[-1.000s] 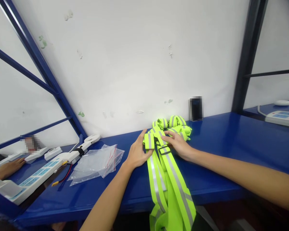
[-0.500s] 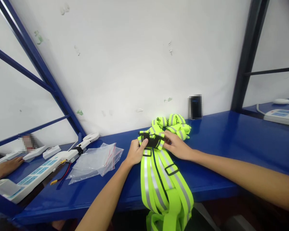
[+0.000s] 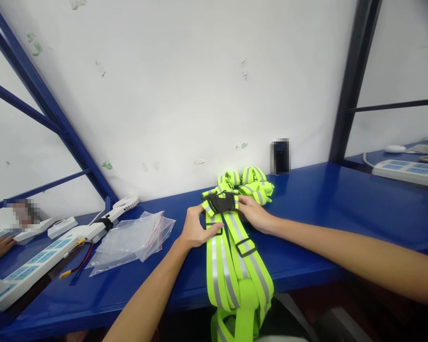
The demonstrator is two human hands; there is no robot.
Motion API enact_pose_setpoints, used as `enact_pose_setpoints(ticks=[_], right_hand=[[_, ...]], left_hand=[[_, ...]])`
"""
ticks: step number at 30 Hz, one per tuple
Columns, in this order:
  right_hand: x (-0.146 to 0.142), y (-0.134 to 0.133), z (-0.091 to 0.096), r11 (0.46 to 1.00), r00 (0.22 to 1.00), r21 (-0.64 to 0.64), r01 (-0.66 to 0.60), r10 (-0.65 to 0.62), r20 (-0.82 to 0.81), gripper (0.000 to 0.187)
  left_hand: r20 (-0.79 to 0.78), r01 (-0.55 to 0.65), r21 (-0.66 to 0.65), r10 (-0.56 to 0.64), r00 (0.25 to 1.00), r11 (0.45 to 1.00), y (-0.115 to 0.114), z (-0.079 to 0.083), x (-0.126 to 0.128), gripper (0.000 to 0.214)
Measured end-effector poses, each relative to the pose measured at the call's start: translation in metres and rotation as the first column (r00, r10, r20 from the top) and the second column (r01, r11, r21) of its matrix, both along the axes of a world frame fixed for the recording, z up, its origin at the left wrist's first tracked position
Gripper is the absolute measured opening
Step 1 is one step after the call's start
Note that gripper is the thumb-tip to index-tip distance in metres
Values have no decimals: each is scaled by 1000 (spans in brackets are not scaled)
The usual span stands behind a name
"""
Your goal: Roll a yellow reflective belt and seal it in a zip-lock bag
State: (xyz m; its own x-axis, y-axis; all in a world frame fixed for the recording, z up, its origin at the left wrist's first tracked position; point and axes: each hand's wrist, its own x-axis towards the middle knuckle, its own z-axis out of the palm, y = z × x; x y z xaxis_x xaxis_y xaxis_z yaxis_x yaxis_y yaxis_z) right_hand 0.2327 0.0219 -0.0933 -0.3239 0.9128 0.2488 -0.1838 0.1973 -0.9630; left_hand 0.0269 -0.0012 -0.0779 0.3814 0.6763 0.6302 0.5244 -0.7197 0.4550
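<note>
L thumb (image 3: 213, 231) off blk buckle (image 3: 226, 203), yel-grn straps (image 3: 231, 278)

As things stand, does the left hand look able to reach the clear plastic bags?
Probably yes: the plastic bags lie uncovered beside the left hand, only tabletop between, though that hand touches the reflective straps.

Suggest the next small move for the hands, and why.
Perhaps steady the black buckle with the right hand and draw up the yellow-green straps with the left hand: both hands are at the buckle end, while the straps' lower part hangs past the blue table's front edge.
</note>
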Motion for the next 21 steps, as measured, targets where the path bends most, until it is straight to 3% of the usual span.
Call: enact_pose_setpoints(ticks=[4, 7, 9, 11, 13, 15, 18, 21], right_hand=[[-1, -1, 0, 993, 999, -113, -33, 29, -38, 33], [-1, -2, 1, 987, 998, -152, -47, 42, -40, 31], [-1, -3, 2, 985, 998, -165, -50, 45, -37, 30], [0, -4, 2, 985, 997, -159, -68, 61, -46, 28], [0, -6, 2, 986, 995, -141, -87, 79, -61, 26], [0, -6, 2, 987, 995, -132, -92, 84, -62, 26], [0, -7, 3, 989, 997, -130, -75, 70, -45, 26], [0, -8, 5, 988, 992, -105, -115, 109, -67, 28]], left_hand=[[-4, 24, 6, -24, 1000, 1000, -2, 1, 0, 34], [133, 45, -147, -25, 991, 988, 0, 3, 6, 32], [302, 157, -345, -49, 952, 925, 3, 3, 11, 34], [453, 295, -520, -34, 891, 801, 6, 2, 14, 38], [545, 388, -599, 2, 839, 701, 10, 0, 16, 41], [594, 428, -607, 24, 804, 670, 12, -3, 17, 43], [626, 446, -594, 37, 779, 670, 13, -4, 16, 42], [628, 476, -606, 15, 778, 638, 12, -3, 16, 31]])
